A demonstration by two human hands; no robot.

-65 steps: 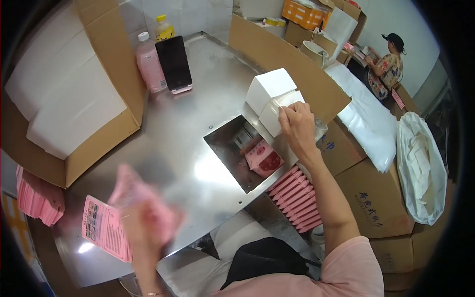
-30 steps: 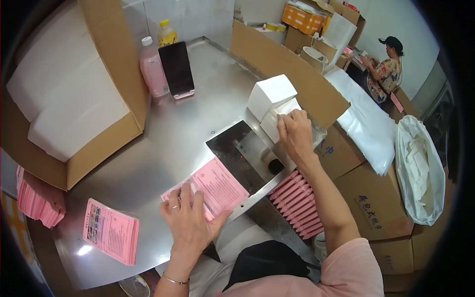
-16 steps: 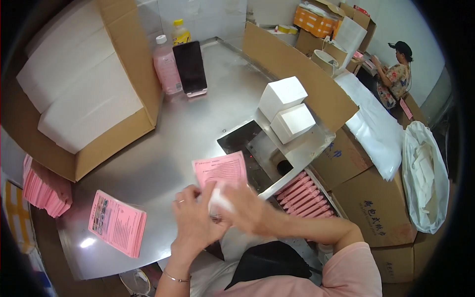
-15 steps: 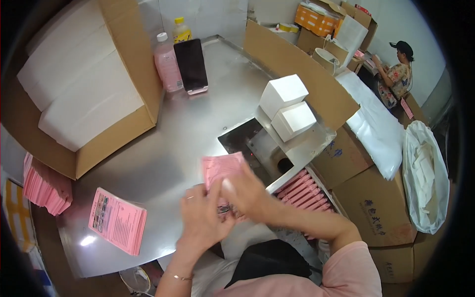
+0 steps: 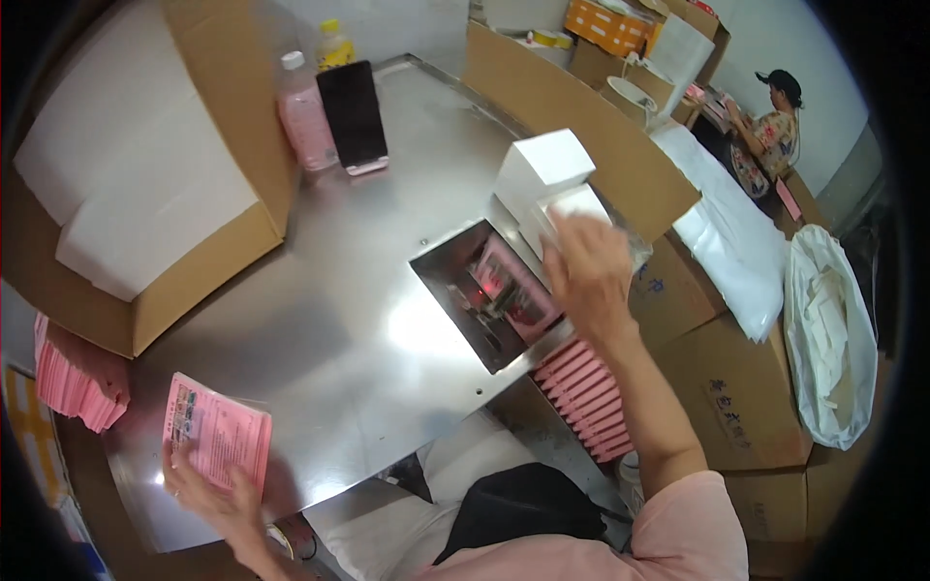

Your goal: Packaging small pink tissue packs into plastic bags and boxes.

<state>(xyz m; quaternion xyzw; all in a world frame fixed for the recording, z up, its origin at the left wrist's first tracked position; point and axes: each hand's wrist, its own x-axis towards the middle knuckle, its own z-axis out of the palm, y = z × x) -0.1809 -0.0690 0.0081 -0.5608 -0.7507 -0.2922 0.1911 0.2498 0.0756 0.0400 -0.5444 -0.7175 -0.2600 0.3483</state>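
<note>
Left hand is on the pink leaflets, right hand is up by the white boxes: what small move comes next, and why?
Probably lift the top leaflet off the stack: the left hand already rests on its lower edge, while the right hand reaches to the white boxes beside the open recess.

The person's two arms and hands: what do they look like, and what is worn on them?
Both hands are bare, without gloves. The right hand leads to a bare forearm and a short pink sleeve at the shoulder. The left hand is blurred; any ring or bracelet on it cannot be made out.
</note>
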